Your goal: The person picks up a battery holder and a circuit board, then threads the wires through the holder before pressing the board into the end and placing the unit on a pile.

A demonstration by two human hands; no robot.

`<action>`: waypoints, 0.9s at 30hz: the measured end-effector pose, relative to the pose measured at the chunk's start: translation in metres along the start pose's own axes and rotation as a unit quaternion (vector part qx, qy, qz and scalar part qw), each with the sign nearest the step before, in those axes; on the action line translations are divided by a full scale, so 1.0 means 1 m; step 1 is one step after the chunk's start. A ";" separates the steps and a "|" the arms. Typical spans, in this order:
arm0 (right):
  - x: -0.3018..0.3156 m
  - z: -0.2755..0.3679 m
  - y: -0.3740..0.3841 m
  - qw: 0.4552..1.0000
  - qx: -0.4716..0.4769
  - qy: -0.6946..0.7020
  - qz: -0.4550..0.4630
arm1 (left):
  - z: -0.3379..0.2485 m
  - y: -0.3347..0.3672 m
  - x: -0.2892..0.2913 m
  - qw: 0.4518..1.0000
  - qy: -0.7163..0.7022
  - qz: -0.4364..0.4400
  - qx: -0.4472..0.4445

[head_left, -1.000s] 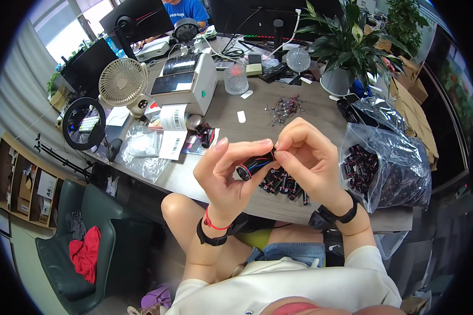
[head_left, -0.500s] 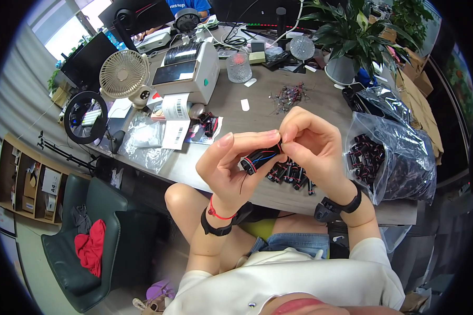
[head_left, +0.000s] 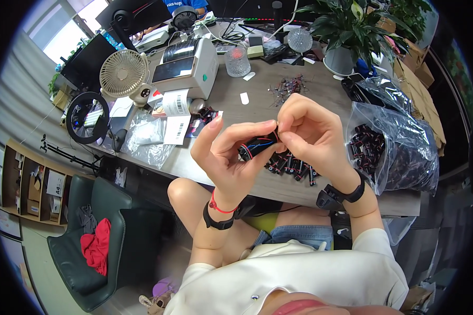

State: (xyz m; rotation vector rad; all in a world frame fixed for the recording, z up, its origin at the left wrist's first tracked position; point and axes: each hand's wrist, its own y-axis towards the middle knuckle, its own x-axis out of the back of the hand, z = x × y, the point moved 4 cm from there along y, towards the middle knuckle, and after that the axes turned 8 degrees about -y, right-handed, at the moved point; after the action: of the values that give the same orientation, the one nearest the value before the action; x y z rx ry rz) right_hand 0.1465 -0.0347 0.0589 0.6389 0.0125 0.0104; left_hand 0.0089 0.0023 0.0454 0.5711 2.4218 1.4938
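Holding a small black cylindrical part with red and blue wires (head_left: pixel 258 148) up above the near edge of the grey table (head_left: pixel 257 89), clamped between the thumb and fingers of the left hand (head_left: pixel 231 157). Pinching the same part's right end with the right hand (head_left: pixel 310 131), fingertips closed on the wire ends, both hands touching around it. Lying directly below on the table, partly hidden by the hands: a pile of similar black parts (head_left: pixel 294 167). Standing just right of the right wrist: a clear plastic bag (head_left: pixel 399 142) filled with more of those dark parts. Scattered farther back: a loose bunch of small wired components (head_left: pixel 289 86), a white label printer (head_left: pixel 186 63), a beige desk fan (head_left: pixel 123 73), a glass jar (head_left: pixel 237 60) and a potted plant (head_left: pixel 346 26). Wearing a black band on each wrist, plus a red cord on the left.
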 end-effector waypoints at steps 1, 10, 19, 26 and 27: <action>-0.001 -0.002 0.000 1.000 -0.016 0.016 -0.004 | 0.000 0.000 0.001 1.000 0.002 -0.003 0.004; -0.004 -0.016 0.000 0.987 -0.104 0.121 -0.017 | 0.005 -0.005 0.000 0.999 0.029 -0.012 -0.022; -0.004 -0.026 0.004 0.979 -0.089 0.180 -0.025 | 0.010 -0.007 -0.003 0.998 0.040 -0.013 -0.037; 0.000 -0.035 0.002 0.970 -0.099 0.220 -0.038 | 0.016 -0.012 -0.008 0.999 0.046 -0.016 0.017; 0.000 -0.036 0.002 0.970 -0.096 0.220 -0.038 | 0.017 -0.012 -0.009 0.998 0.054 -0.012 0.008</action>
State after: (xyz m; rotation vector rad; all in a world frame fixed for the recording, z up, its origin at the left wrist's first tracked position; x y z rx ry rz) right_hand 0.1459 -0.0118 0.0312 0.4307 0.4600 0.0789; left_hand 0.0215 0.0068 0.0275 0.4753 2.5146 1.5330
